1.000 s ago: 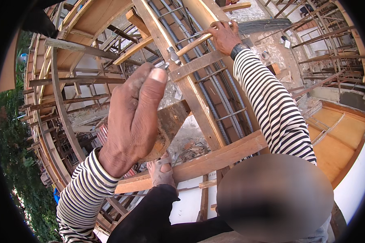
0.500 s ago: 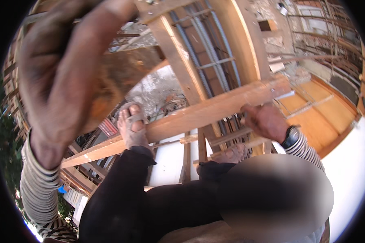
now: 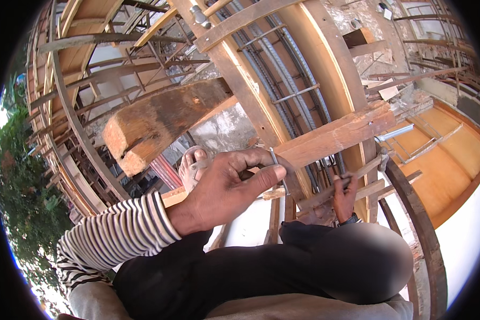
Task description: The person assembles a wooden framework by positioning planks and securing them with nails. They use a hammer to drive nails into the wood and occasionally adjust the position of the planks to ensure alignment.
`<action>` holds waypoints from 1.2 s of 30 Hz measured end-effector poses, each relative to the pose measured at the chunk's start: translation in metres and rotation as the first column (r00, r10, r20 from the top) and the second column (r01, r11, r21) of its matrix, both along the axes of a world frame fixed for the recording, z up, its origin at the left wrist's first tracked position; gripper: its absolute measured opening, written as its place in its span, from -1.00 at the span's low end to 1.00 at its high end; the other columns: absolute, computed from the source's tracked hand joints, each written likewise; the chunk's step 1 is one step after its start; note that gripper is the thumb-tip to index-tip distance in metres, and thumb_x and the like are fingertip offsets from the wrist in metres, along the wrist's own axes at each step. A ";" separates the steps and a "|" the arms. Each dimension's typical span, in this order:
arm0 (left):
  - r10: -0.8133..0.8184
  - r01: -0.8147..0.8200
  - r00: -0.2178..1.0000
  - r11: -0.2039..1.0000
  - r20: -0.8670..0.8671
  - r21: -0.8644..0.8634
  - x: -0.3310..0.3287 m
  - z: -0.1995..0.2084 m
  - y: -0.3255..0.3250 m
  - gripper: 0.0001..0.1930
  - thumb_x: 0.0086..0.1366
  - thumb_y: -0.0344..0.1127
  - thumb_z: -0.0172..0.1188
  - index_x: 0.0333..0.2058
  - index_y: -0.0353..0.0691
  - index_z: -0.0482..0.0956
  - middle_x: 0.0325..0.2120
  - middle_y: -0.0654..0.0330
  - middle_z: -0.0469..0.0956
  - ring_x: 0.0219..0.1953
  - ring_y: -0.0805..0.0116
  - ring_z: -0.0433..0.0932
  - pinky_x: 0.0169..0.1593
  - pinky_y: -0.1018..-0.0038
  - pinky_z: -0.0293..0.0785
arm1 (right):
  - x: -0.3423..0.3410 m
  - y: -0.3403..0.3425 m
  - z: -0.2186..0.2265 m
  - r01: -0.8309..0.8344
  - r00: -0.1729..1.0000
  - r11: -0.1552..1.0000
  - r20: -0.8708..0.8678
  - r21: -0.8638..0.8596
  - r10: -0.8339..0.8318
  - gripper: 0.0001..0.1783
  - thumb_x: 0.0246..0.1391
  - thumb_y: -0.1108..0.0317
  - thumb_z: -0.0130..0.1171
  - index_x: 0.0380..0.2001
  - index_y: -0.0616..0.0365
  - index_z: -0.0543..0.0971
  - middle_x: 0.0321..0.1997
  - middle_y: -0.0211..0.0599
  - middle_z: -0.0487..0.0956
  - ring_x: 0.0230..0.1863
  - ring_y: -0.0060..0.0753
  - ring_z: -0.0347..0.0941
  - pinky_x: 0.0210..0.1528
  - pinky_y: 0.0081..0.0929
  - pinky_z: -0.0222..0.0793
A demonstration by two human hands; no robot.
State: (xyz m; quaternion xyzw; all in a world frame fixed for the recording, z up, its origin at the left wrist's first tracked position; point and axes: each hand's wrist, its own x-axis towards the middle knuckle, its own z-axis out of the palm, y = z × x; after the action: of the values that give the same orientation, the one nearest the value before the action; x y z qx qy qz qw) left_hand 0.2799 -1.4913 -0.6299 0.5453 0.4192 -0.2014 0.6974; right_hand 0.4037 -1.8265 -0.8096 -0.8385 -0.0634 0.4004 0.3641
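My left hand (image 3: 226, 184) is in the middle of the view, thumb and forefinger pinched on a thin grey nail (image 3: 273, 156). It is held over a reddish wooden beam (image 3: 336, 133) lying across the formwork, partly behind the hand. To the right and lower, my right hand (image 3: 344, 198) has its fingers curled at a dark, narrow wooden batten (image 3: 320, 200) below the beam. A watch is on that wrist. My left foot (image 3: 193, 165) shows behind the left hand.
Steel reinforcing bars (image 3: 288, 69) run inside the plank formwork (image 3: 330, 58) ahead. A thick timber end (image 3: 154, 120) juts out at left. A grey metal piece, perhaps a hammer head (image 3: 200, 17), sits at the top. Orange panels (image 3: 448, 160) lie at right, below a metal rod (image 3: 394, 133).
My left hand has come down and right from close at the upper left, and the nail now shows in its fingers. My right hand has shifted lower, away from the beam's edge.
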 end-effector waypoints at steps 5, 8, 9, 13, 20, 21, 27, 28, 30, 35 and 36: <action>0.219 -0.217 0.976 0.972 0.014 -0.088 -0.010 -0.030 -0.018 -0.68 0.38 -0.14 0.21 -0.17 -0.34 0.64 -0.34 0.20 0.62 -0.22 0.51 0.55 -0.01 0.50 0.50 | 0.016 -0.008 0.031 0.406 0.911 0.905 -0.142 0.130 -0.388 -0.39 0.21 0.57 -0.02 0.26 0.00 0.08 0.02 -0.17 0.39 -0.27 -0.49 0.42 -0.29 -0.51 0.47; 0.168 -0.170 0.985 0.983 -0.021 -0.070 -0.014 -0.034 -0.015 -0.66 0.38 -0.10 0.20 -0.18 -0.32 0.64 -0.32 0.18 0.64 -0.16 0.53 0.55 0.02 0.49 0.48 | 0.027 -0.016 0.041 0.377 0.926 0.905 -0.115 0.199 -0.360 -0.27 0.19 0.60 -0.03 0.35 -0.04 -0.02 0.05 -0.13 0.39 -0.33 -0.48 0.44 -0.27 -0.49 0.48; 0.145 -0.145 0.989 0.989 0.013 -0.038 -0.014 -0.036 -0.015 -0.67 0.37 -0.11 0.21 -0.18 -0.32 0.64 -0.32 0.18 0.64 -0.18 0.53 0.55 -0.01 0.51 0.49 | 0.033 -0.016 0.045 0.363 0.931 0.901 -0.065 0.239 -0.358 -0.25 0.19 0.61 -0.04 0.36 -0.03 -0.05 0.04 -0.13 0.40 -0.33 -0.48 0.44 -0.27 -0.49 0.47; 0.120 -0.126 0.983 0.991 0.138 0.037 -0.015 -0.033 -0.018 -0.70 0.34 -0.15 0.25 -0.17 -0.31 0.63 -0.32 0.19 0.64 -0.27 0.58 0.57 -0.18 0.62 0.51 | 0.068 0.015 0.070 0.190 0.935 0.905 0.211 0.381 -0.285 -0.21 0.17 0.61 -0.03 0.39 0.04 -0.09 0.01 -0.14 0.40 -0.32 -0.50 0.43 -0.26 -0.51 0.45; 0.045 -0.056 0.989 0.996 0.142 0.073 -0.011 -0.021 -0.014 -0.70 0.31 -0.19 0.30 -0.13 -0.31 0.62 -0.32 0.20 0.64 -0.41 0.67 0.56 -0.36 0.71 0.49 | 0.120 0.062 0.113 0.006 1.000 0.970 0.008 0.244 -0.008 -0.53 0.17 0.47 0.11 0.15 0.23 0.32 -0.23 -0.37 0.42 -0.36 -0.69 0.35 -0.34 -0.71 0.31; 0.060 -0.073 0.983 0.995 0.172 0.068 -0.011 -0.021 -0.018 -0.71 0.32 -0.20 0.28 -0.13 -0.31 0.62 -0.31 0.20 0.65 -0.38 0.65 0.56 -0.32 0.69 0.51 | 0.113 0.071 0.113 -0.014 0.998 0.977 -0.062 0.211 0.027 -0.56 0.16 0.46 0.13 0.11 0.24 0.35 -0.27 -0.41 0.43 -0.37 -0.71 0.34 -0.35 -0.72 0.30; 0.145 -0.156 0.932 0.988 0.332 0.006 -0.019 -0.043 -0.033 -0.74 0.38 -0.24 0.20 -0.11 -0.32 0.61 -0.25 0.20 0.65 -0.20 0.53 0.58 -0.07 0.53 0.55 | 0.064 0.136 0.116 -0.277 0.813 0.841 -0.353 0.464 0.463 -0.52 0.02 0.49 0.35 -0.04 0.22 0.34 -0.24 -0.32 0.51 -0.22 -0.54 0.51 -0.19 -0.58 0.49; 0.136 -0.150 0.931 0.989 0.338 0.016 -0.019 -0.044 -0.034 -0.74 0.38 -0.25 0.19 -0.10 -0.32 0.61 -0.24 0.20 0.65 -0.17 0.52 0.58 -0.04 0.50 0.54 | 0.058 0.141 0.119 -0.243 0.795 0.844 -0.401 0.478 0.455 -0.52 0.02 0.51 0.34 -0.04 0.21 0.32 -0.22 -0.30 0.51 -0.20 -0.53 0.52 -0.16 -0.56 0.50; 0.164 -0.167 0.927 0.986 0.338 -0.020 -0.019 -0.046 -0.037 -0.74 0.39 -0.26 0.17 -0.10 -0.33 0.61 -0.23 0.20 0.64 -0.15 0.50 0.57 -0.01 0.48 0.54 | 0.049 0.148 0.123 -0.172 0.746 0.848 -0.495 0.502 0.444 -0.51 0.03 0.55 0.33 -0.04 0.21 0.29 -0.18 -0.26 0.52 -0.17 -0.49 0.53 -0.10 -0.53 0.52; 0.252 -0.218 0.927 0.965 0.279 -0.148 -0.026 -0.050 -0.049 -0.76 0.38 -0.29 0.20 -0.11 -0.34 0.61 -0.23 0.21 0.63 -0.14 0.50 0.57 -0.01 0.51 0.53 | 0.042 0.146 0.117 -0.176 0.761 0.847 -0.477 0.502 0.441 -0.52 0.04 0.60 0.28 -0.04 0.18 0.27 -0.21 -0.30 0.46 -0.16 -0.53 0.50 -0.11 -0.52 0.51; 0.250 -0.216 0.933 0.964 0.258 -0.153 -0.028 -0.050 -0.051 -0.77 0.36 -0.31 0.22 -0.12 -0.34 0.62 -0.24 0.22 0.63 -0.15 0.50 0.57 -0.02 0.52 0.53 | 0.041 0.146 0.117 -0.177 0.758 0.856 -0.487 0.485 0.433 -0.52 0.04 0.61 0.28 -0.04 0.18 0.27 -0.23 -0.32 0.45 -0.15 -0.54 0.50 -0.11 -0.52 0.51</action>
State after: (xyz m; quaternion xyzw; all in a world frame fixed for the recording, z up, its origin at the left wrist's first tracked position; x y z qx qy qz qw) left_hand 0.2518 -1.5424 -0.6803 0.4706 0.3670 -0.0647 0.7998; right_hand 0.4446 -1.6804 -0.6926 -0.5574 -0.1708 0.6690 0.4610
